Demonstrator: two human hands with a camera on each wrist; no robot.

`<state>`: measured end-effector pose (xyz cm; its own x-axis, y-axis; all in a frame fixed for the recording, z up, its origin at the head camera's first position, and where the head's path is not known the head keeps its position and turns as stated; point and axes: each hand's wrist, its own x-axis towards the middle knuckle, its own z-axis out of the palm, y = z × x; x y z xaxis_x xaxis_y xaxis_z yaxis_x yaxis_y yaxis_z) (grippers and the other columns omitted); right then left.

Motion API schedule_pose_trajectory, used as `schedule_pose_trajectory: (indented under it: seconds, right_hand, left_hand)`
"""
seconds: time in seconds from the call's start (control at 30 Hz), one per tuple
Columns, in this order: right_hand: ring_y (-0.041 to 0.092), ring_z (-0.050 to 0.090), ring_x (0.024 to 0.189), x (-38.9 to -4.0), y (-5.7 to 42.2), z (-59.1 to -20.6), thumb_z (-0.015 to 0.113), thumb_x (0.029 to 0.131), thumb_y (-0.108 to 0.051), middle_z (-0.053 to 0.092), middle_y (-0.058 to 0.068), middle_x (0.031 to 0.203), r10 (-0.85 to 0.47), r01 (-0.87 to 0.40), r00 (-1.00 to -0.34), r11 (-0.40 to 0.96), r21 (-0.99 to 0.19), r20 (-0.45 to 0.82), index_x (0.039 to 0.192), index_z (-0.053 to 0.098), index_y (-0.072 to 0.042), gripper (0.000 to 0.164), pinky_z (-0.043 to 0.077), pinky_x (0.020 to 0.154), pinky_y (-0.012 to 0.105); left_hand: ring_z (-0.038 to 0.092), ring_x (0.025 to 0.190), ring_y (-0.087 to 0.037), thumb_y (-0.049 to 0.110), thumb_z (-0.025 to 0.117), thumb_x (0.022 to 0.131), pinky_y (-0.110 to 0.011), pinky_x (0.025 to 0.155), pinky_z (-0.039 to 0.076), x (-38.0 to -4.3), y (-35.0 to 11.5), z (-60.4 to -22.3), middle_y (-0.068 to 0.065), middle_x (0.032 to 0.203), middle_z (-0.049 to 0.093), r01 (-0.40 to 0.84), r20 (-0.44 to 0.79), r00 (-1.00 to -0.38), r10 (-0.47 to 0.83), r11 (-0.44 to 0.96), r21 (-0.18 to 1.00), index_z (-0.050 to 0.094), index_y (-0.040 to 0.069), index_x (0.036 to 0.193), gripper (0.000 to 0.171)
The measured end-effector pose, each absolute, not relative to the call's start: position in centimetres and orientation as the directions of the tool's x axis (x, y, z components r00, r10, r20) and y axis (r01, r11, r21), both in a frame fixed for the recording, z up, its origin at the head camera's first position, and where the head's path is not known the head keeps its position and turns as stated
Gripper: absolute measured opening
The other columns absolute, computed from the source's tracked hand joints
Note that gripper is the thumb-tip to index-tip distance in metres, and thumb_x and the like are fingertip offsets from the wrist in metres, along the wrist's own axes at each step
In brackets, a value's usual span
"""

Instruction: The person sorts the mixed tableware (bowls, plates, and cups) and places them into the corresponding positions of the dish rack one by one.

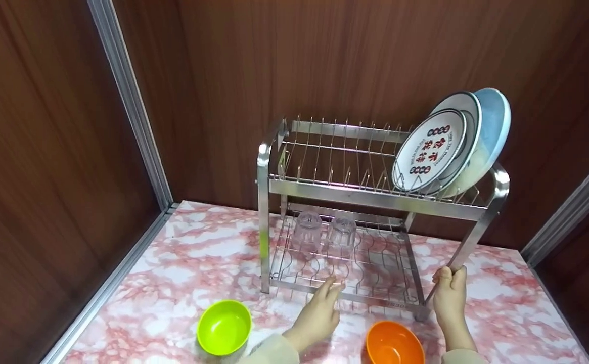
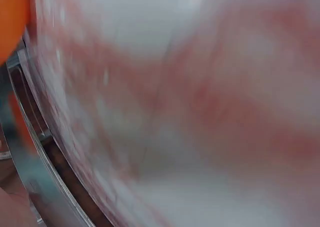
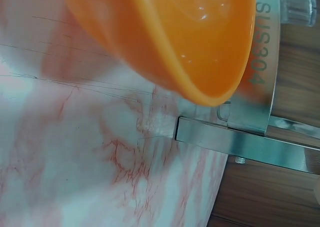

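A two-tier metal dish rack point(image 1: 355, 194) stands on the tabletop. My right hand point(image 1: 450, 298) grips its right front leg in the head view, fingers curled round the metal. My left hand point(image 1: 317, 316) reaches to the lower front rail, fingers extended and fingertips overlapping the rail. Between the hands sits an orange bowl point(image 1: 394, 344), also large in the right wrist view. To the left of my left hand is a lime green bowl point(image 1: 223, 327). Two clear glasses point(image 1: 307, 233) stand upside down on the lower tier.
Upright at the top tier's right end lean a white plate with red characters point(image 1: 418, 156), a larger dark-rimmed plate point(image 1: 471, 114) and a pale blue dish point(image 1: 496, 121). Brown wood-grain panels point(image 1: 223, 76) enclose the pink-and-white marbled table point(image 1: 168, 298) at the back and sides.
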<state>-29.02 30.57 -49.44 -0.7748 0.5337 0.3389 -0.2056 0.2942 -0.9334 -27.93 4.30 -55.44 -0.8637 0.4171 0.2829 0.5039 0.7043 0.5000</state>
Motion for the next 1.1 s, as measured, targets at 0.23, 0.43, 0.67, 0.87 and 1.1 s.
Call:
schedule_pose_trajectory:
  seconds: [0.23,0.43,0.67,0.87,1.1]
  right_hand:
    - [0.005,0.040,0.067,-29.0,30.5,-49.3,0.033,0.093,-0.028,0.040,-0.008,0.068,0.530,-0.212,-0.775,0.297,-0.931,0.345,0.083,0.038,-0.008,0.022,0.030,0.068,0.017]
    - [0.003,0.041,0.066,-29.2,30.9,-49.1,0.033,0.092,-0.024,0.041,-0.011,0.068,0.535,-0.223,-0.764,0.305,-0.926,0.360,0.084,0.038,-0.011,0.016,0.032,0.066,0.016]
    - [0.005,0.040,0.068,-29.2,30.9,-49.1,0.033,0.092,-0.028,0.040,-0.009,0.070,0.529,-0.174,-0.791,0.288,-0.942,0.308,0.085,0.037,-0.014,0.016,0.031,0.068,0.016]
    - [0.004,0.041,0.067,-29.0,30.6,-49.4,0.034,0.092,-0.027,0.040,-0.010,0.069,0.531,-0.180,-0.786,0.292,-0.939,0.316,0.085,0.038,-0.017,0.013,0.031,0.067,0.016]
    - [0.003,0.041,0.066,-28.9,30.6,-49.3,0.035,0.091,-0.028,0.041,-0.010,0.067,0.538,-0.175,-0.784,0.288,-0.941,0.310,0.083,0.039,-0.015,0.015,0.031,0.067,0.015]
  left_hand:
    - [0.033,0.127,-0.029,0.013,0.057,0.082,-0.034,0.093,0.042,-23.8,1.6,-56.8,-0.010,0.141,0.022,0.476,0.214,-0.869,0.446,0.635,0.609,0.029,0.015,0.133,0.058]
    - [0.044,0.114,-0.033,0.009,0.064,0.072,-0.038,0.086,0.046,-21.5,-1.8,-57.3,-0.018,0.131,0.035,0.622,0.477,-0.780,0.404,0.586,0.520,0.039,0.007,0.126,0.059]
    - [0.047,0.110,-0.036,0.008,0.066,0.069,-0.043,0.082,0.046,-20.0,-6.3,-55.4,-0.019,0.130,0.037,0.526,0.531,-0.819,0.218,0.656,0.541,0.044,0.006,0.120,0.056]
    - [0.035,0.121,-0.039,0.012,0.062,0.077,-0.052,0.093,0.035,-19.7,-9.8,-53.0,-0.019,0.136,0.030,0.210,0.319,-0.947,-0.042,0.670,0.712,0.041,0.006,0.125,0.053]
    - [0.020,0.128,-0.040,0.017,0.064,0.076,-0.054,0.093,0.034,-20.6,-13.4,-52.4,-0.018,0.143,0.012,-0.008,0.205,-0.956,-0.211,0.718,0.696,0.027,0.008,0.134,0.070]
